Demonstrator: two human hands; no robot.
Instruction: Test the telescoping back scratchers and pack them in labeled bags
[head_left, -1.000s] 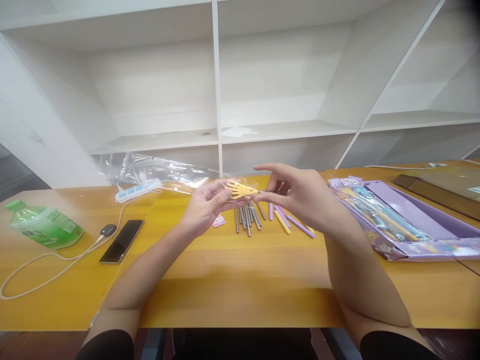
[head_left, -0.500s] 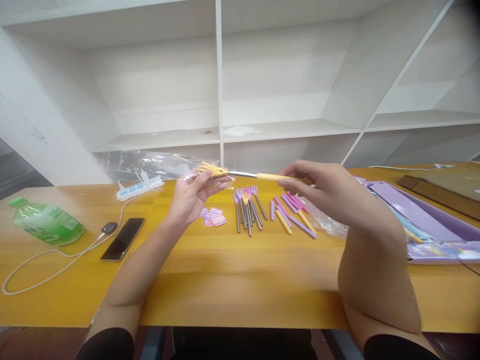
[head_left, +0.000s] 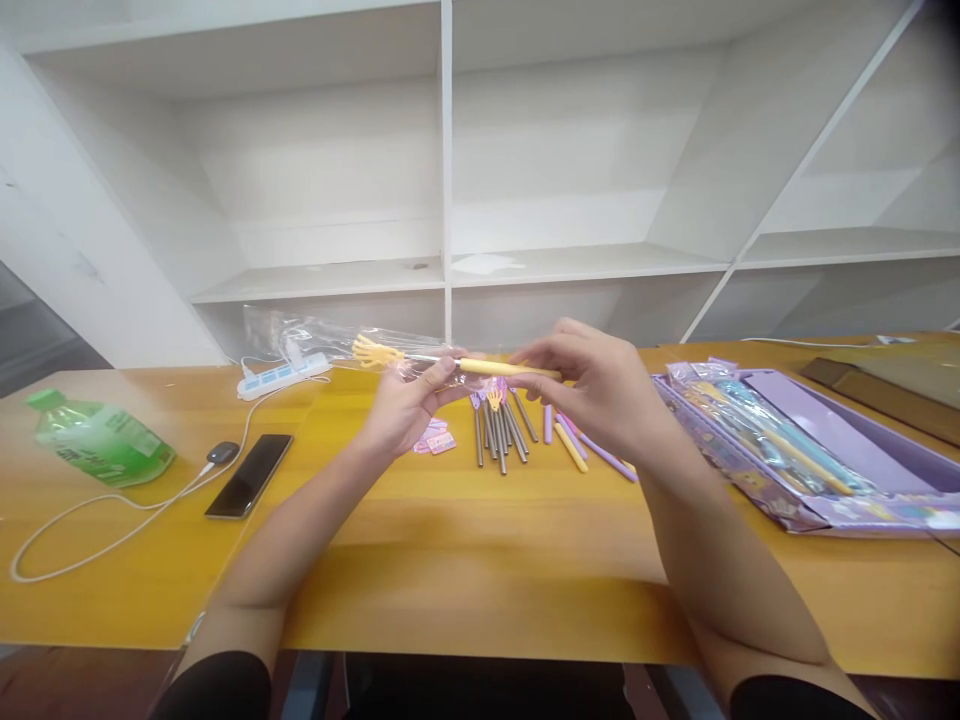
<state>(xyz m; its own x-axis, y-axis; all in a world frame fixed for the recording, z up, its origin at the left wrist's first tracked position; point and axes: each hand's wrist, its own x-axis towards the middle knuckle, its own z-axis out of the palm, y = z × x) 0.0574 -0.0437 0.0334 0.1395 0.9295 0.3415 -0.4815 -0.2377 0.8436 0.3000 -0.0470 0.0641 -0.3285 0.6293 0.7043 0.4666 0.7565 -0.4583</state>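
Observation:
A yellow back scratcher (head_left: pixel 491 368) with a hand-shaped head and a metal rod lies level between my hands. Its head and rod are inside a clear plastic bag (head_left: pixel 319 345). My left hand (head_left: pixel 409 400) pinches the bag and rod just below the head. Around the yellow grip my right hand (head_left: pixel 589 375) is closed, near its far end. Below them on the table lie several back scratchers with bare metal rods (head_left: pixel 504 435), their heads purple, pink and yellow. Beside these are several loose coloured grip tubes (head_left: pixel 570 445) and small printed cards (head_left: pixel 435 440).
A purple box (head_left: pixel 885 450) at the right holds bagged back scratchers. Behind it lies flat brown cardboard (head_left: pixel 877 395). On the left are a green bottle (head_left: pixel 101 437), a phone (head_left: pixel 249 476), a cable and a power strip (head_left: pixel 285 376). White shelving (head_left: pixel 448 180) stands behind the table.
The yellow back scratcher was drawn out to show its rod and grip, then slid left, deeper into the bag. My right hand went right, then came back left; my left hand now grips the rod.

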